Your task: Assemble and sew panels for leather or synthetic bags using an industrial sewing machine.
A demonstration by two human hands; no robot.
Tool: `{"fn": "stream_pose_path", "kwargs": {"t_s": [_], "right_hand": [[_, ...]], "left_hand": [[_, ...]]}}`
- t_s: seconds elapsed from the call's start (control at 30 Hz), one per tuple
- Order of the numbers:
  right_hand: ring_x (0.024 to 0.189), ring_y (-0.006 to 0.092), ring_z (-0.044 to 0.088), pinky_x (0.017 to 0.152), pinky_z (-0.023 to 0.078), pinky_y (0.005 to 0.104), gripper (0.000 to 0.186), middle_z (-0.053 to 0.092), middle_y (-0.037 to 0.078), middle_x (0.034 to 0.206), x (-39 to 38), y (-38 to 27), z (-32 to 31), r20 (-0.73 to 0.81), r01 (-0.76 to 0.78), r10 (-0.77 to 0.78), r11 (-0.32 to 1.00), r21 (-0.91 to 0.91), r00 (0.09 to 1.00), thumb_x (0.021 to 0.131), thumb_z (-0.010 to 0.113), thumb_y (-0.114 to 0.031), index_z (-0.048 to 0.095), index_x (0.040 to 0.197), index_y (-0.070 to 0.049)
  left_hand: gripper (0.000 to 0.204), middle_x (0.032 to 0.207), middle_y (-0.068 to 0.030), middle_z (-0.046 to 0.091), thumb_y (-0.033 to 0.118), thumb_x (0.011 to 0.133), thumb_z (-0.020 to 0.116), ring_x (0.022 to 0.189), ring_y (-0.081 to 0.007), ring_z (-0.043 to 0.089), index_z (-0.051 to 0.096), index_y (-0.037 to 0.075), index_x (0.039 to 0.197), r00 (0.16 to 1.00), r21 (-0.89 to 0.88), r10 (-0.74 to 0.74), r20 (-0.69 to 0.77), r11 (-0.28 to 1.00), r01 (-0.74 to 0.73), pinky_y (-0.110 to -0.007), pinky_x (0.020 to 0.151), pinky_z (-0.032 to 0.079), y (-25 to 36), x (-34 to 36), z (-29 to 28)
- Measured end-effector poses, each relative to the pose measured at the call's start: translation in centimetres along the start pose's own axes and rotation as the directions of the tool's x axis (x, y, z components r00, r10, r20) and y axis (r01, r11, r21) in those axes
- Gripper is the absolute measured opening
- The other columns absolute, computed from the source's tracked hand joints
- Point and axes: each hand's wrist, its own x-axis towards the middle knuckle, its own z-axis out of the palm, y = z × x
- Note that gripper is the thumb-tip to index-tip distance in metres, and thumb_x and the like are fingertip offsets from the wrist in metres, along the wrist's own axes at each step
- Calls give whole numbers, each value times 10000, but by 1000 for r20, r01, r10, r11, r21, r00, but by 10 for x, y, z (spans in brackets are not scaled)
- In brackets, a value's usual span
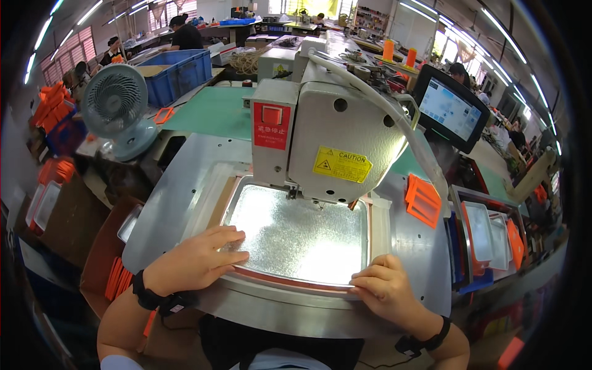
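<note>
- A silver textured panel (296, 237) is seen lying flat in an orange-edged frame (290, 280) on the metal bench (185, 179) of an industrial sewing machine (327, 135).
- The left hand (197, 259) is laid flat on the panel's left front corner, fingers (228, 237) extended and not clenched; nothing is grasped.
- The right hand (385, 287) is rested on the frame's right front corner, fingers (370, 277) slightly curled and pressed down; no grasp is seen.
- The needle area (317, 200) is positioned above the panel's far edge.
- Judged progress: the panel appears seated and is being aligned; no stitching can be made out on it, so sewing is judged not yet done.
- Orange pieces (422, 200) are noted at the right, a small fan (117, 105) at the left.
</note>
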Motion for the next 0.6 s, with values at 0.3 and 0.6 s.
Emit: {"fn": "stream_pose_path", "kwargs": {"t_s": [0.3, 0.6], "right_hand": [[930, 186, 659, 967, 441, 405, 162, 677, 26, 871, 2, 2, 0, 57, 2, 0, 999, -36, 998, 703, 780, -120, 675, 820, -85], [907, 155, 673, 1046, 408, 476, 119, 680, 9, 837, 11, 7, -11, 233, 47, -30, 996, -71, 972, 738, 770, -152, 689, 808, -99]], "left_hand": [[228, 1090, -128, 605, 131, 797, 704, 1072, -323, 577, 681, 90, 1020, 998, 112, -34, 58, 993, 28, -404, 980, 442, 14, 12, -8], [589, 923, -93, 606, 436, 789, 690, 929, -257, 595, 566, 56, 1222, 930, 357, -4, 367, 924, -137, -404, 835, 467, -2, 92, 13]]}}
